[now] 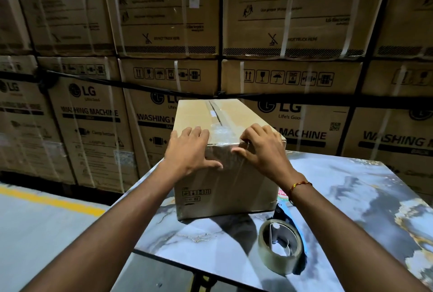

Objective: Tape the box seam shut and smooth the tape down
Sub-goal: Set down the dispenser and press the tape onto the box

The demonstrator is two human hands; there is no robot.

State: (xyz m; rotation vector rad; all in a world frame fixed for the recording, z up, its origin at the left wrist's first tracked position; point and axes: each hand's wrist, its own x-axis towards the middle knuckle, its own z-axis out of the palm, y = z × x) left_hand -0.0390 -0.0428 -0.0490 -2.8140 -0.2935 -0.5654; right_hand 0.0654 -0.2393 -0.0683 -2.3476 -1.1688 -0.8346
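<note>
Box: a long brown cardboard box (225, 174) stands on the bench, its near end facing you and its length running away toward the far edge. It sits nearer the bench's left edge than the right.
Seam: the top seam (215, 113) runs lengthwise down the middle of the lid, and toward the far end it shows as a dark gap between the flaps.
Tape: clear tape (219, 131) lies shiny and wrinkled along the seam and comes over the near top edge between your hands.
Left hand: your left hand (189, 151) lies spread and flat over the box's near top edge, fingers on the lid, thumb stretched across the front face. It grips nothing; it presses on the cardboard.
Right hand: your right hand (262, 148) drapes over the same edge just right of the tape, fingers curled onto the lid, thumb pointing left along the edge. You cannot tell whether the fingertips pinch the tape.
Wrist: a red and yellow thread (300, 185) circles your right wrist.
Tape roll: a roll of clear tape (280, 248) on a blue-handled dispenser (284, 213) lies near the bench's near edge, right of the box and apart from it.
Bench: the bench (339, 198) has a glossy blue-grey marble pattern.
Background: stacked washing-machine cartons (93, 115) fill the wall behind.
</note>
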